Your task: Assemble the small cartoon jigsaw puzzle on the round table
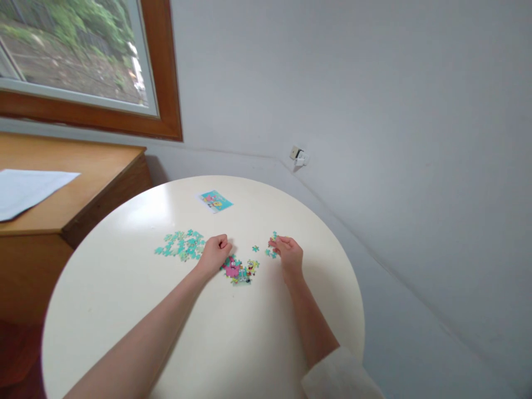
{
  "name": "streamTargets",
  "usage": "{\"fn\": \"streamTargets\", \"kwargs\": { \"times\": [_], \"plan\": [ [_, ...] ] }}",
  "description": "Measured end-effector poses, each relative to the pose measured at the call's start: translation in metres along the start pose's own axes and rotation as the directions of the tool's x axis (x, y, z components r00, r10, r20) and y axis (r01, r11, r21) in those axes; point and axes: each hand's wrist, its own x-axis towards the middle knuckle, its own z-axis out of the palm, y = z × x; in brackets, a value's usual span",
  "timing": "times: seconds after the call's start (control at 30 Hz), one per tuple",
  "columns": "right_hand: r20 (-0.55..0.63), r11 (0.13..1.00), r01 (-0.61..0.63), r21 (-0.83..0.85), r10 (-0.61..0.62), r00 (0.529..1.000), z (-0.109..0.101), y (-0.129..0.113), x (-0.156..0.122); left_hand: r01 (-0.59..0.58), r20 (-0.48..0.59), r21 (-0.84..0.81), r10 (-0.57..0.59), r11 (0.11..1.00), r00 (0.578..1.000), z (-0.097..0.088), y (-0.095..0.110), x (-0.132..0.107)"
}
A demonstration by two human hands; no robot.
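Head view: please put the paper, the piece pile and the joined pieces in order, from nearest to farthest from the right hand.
From the right hand:
1. Joined pieces, just to its left.
2. Piece pile, past the left hand.
3. Paper, far left, on the cabinet.

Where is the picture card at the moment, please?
In the head view, the picture card lies toward the far edge of the white table, left of centre, beyond the left hand.
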Motion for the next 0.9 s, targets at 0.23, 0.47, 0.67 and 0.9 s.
{"fn": "streamTargets", "kwargs": {
  "times": [0.23, 0.47, 0.67, 0.9],
  "plan": [
    [0.038, 0.998, -0.037, 0.053, 0.035, 0.999, 0.0022, 0.0029, -0.0003, -0.009, 0.022, 0.007, 0.009, 1.000, 1.000, -0.0005, 0.0003, -0.0007],
    [0.080, 0.996, -0.059, 0.073, 0.053, 0.995, 0.0022, -0.0009, -0.0033, 0.004, 0.032, 0.006, -0.004, 1.000, 0.999, -0.0004, -0.0018, 0.0002],
    [0.116, 0.997, -0.075, 0.035, 0.070, 0.991, 0.0027, -0.0017, -0.0045, 0.009, 0.033, -0.004, -0.009, 1.000, 0.999, -0.0003, 0.0003, 0.0001],
    [0.136, 0.992, -0.123, 0.025, 0.118, 0.984, 0.0056, -0.0062, -0.0073, 0.015, 0.035, 0.010, -0.016, 1.000, 0.999, -0.0012, 0.0043, -0.0008]
  ]
}}
